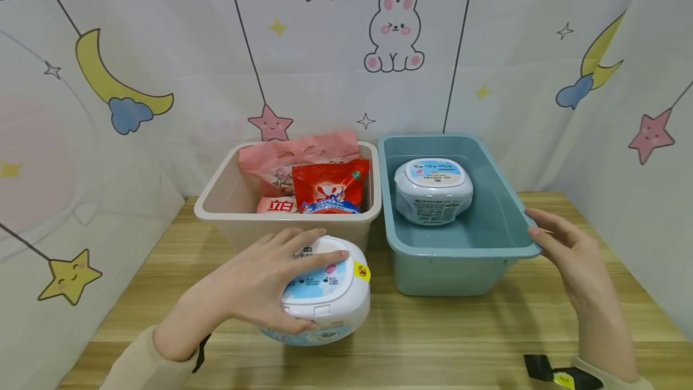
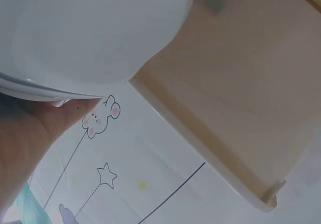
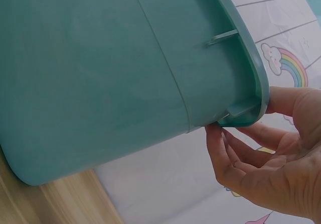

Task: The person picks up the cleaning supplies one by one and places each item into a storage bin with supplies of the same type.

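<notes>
White plastic makes up the tub (image 1: 325, 284) in your left hand (image 1: 254, 281), low in your head view at about six o'clock. You grip it from its nine o'clock side, with your fingers spread over the lid and your thumb on the near side. It tips a little, and I can't tell if its bottom touches the wood table (image 1: 433, 342). On its lid there is a blue picture, and a yellow sticker (image 1: 361, 271) sits at two o'clock. Just past the tub, toward eleven o'clock, is a cream bin (image 1: 287, 216). Inside that bin, a red bag (image 1: 330, 188) is at three o'clock and a pink bag (image 1: 303, 148) is at twelve o'clock, leaning up over the back rim. From the tub, look toward two o'clock and you see a teal bin (image 1: 460, 252), right beside the cream one. Your right hand (image 1: 574, 251) pinches its rim at four o'clock; your right wrist view shows your thumb and fingers on both sides of the edge. Another tub (image 1: 433, 191), white too, sits upright in the teal bin, toward ten o'clock. Behind both bins, at twelve o'clock, hangs a white cloth (image 1: 325, 59) with a bunny, stars and moons on it.
</notes>
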